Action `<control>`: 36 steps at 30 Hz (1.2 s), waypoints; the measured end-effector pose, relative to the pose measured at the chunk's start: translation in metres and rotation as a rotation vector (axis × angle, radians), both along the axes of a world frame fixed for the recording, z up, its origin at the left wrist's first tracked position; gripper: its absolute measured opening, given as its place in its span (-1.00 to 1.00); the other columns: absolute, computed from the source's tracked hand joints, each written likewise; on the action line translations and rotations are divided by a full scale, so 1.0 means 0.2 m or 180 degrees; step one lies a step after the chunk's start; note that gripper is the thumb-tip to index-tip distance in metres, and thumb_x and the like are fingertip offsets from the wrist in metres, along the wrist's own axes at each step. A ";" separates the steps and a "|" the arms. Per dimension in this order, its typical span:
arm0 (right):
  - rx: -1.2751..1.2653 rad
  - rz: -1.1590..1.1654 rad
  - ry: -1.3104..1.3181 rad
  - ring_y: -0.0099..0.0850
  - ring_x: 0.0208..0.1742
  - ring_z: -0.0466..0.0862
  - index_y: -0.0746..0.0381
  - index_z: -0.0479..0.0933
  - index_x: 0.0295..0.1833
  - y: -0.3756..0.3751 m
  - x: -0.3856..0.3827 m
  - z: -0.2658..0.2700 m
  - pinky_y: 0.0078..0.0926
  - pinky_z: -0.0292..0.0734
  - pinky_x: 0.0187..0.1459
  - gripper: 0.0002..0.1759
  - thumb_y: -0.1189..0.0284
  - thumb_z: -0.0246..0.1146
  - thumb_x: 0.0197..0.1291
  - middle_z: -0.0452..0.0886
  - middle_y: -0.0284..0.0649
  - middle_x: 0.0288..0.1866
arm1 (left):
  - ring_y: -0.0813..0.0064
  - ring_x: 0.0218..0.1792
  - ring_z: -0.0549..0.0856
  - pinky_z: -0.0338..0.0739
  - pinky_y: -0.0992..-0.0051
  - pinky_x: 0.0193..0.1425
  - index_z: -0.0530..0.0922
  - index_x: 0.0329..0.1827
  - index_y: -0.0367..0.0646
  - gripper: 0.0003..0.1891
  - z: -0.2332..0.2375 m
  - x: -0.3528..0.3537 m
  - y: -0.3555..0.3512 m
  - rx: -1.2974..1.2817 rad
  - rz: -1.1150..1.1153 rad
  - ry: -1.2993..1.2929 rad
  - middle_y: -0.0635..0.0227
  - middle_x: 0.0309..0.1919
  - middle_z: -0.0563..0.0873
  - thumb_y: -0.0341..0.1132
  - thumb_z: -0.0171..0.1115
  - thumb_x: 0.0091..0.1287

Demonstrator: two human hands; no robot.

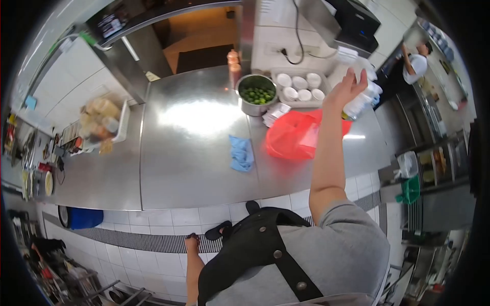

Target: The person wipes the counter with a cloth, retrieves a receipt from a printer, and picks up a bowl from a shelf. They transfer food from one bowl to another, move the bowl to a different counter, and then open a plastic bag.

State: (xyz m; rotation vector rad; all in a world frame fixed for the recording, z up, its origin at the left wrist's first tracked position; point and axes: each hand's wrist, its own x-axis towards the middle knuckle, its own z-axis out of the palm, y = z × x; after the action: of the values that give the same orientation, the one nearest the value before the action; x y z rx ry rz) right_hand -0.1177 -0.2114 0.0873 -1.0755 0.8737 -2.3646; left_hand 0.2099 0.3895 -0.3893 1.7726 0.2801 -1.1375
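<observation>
My right hand (346, 91) is raised over the back right of the steel counter (191, 168), fingers stretched and apart, beside clear plastic bags (363, 99). Under that forearm lies a red plastic bag (292, 135) with papers on it. My left hand (192, 243) hangs low in front of the counter, its fingers curled round something small and dark that I cannot make out. A blue cloth (241, 153) lies crumpled on the counter. Behind it stands a steel pot (256, 108) of green pieces, next to a tray (301, 104) of white cups.
Orange bottles (234, 69) stand behind the pot. A black device (357, 25) hangs at the back right. A basket (122, 122) of bagged items sits at the left. Another person (416, 66) stands at the far right. A blue bin (84, 217) lies below the counter.
</observation>
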 end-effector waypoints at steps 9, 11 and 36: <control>0.1370 0.1686 0.0792 -0.60 -0.14 0.48 0.22 0.50 -0.09 -0.26 -0.46 -0.04 -0.57 0.31 -0.04 -0.73 0.36 0.24 0.12 0.58 -0.33 -0.19 | 0.20 -0.17 0.63 0.57 0.31 -0.34 0.44 -0.05 -0.30 -0.67 -0.13 -0.51 -0.34 0.0348 -0.3491 -0.1221 0.04 -0.25 0.62 -0.32 0.13 0.15; 0.1021 0.1905 0.0477 -0.57 -0.22 0.55 0.28 0.49 -0.16 -0.17 -0.44 -0.03 -0.59 0.41 -0.10 -0.80 0.42 0.21 0.14 0.59 -0.31 -0.19 | 0.21 -0.18 0.63 0.57 0.31 -0.35 0.44 -0.05 -0.30 -0.67 -0.03 -0.57 -0.31 0.0505 -0.2668 -0.0617 0.04 -0.26 0.62 -0.32 0.13 0.15; 0.0149 0.1600 -0.0547 -0.47 -0.35 0.60 0.32 0.36 -0.19 -0.12 -0.31 -0.23 -0.55 0.49 -0.22 -0.85 0.57 0.18 0.14 0.60 -0.15 -0.30 | 0.26 -0.28 0.63 0.55 0.33 -0.39 0.47 -0.11 -0.30 -0.68 0.24 -0.82 -0.03 0.0675 -0.1381 -0.0351 0.08 -0.31 0.62 -0.30 0.15 0.12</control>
State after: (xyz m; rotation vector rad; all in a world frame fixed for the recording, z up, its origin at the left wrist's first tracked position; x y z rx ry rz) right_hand -0.1798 -0.2345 0.0413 -0.9253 0.5185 -1.9684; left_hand 0.0463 0.3828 -0.3412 2.1430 -0.0592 -1.3424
